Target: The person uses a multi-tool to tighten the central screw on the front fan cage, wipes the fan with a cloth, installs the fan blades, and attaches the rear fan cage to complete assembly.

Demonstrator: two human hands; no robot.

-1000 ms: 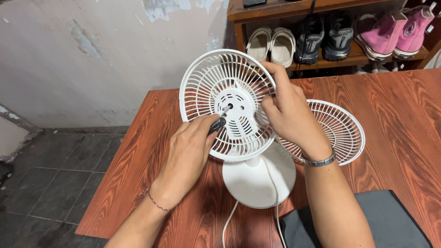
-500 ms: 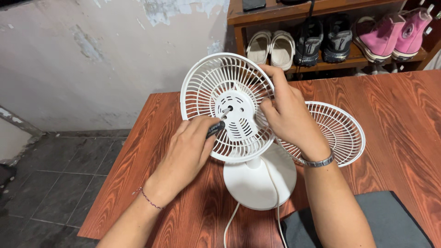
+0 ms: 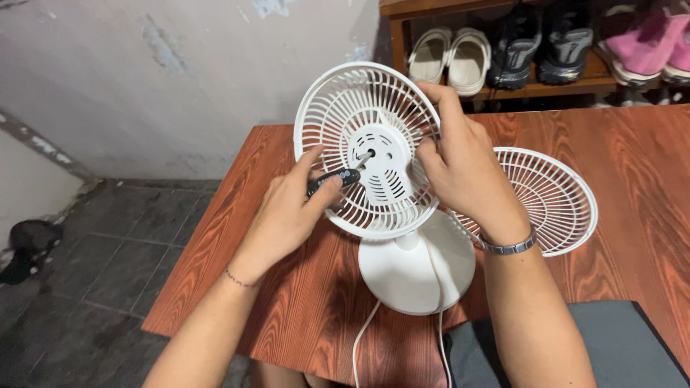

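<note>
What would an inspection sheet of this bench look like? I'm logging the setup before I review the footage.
Surface: reddish wood-grain table, bare at the far right.
Job's things: white desk fan standing on its round base, rear grille facing the camera; dark-handled screwdriver with its tip at the grille's centre plate.
Clutter: loose white fan grille lying flat behind the right wrist; grey cloth at the near edge.
Hands: left hand grips the screwdriver; right hand holds the fan's grille rim.
Cables: white cord runs from the base off the near edge.
Surroundings: peeling wall, dark tiled floor, wooden shoe rack with shoes.
</note>
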